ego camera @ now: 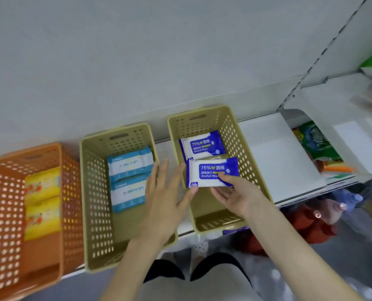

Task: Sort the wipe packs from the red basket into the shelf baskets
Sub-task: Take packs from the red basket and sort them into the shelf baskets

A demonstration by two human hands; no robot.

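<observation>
The held blue pack (211, 172) sits inside the right tan basket (235, 135) and covers the near edge of the rear blue pack (202, 144). The right hand (235, 192) pinches it, thumb over part of the print, fingers partly out of sight beneath.

Left of that basket, the left hand (165, 192) hides a corner of the pale blue packs (129, 177), whose print is too blurred to read. Far left of it, the orange basket (4, 213) is cut off by the frame edge, and its yellow packs (42, 203) are smeared.

Under the basket's front, a purple scrap (235, 231) peeks out; what it is cannot be told. Below and right of the basket, a red blur (311, 224) lies partly behind the right forearm. Further right, the green packages (317, 144) are unreadable.
</observation>
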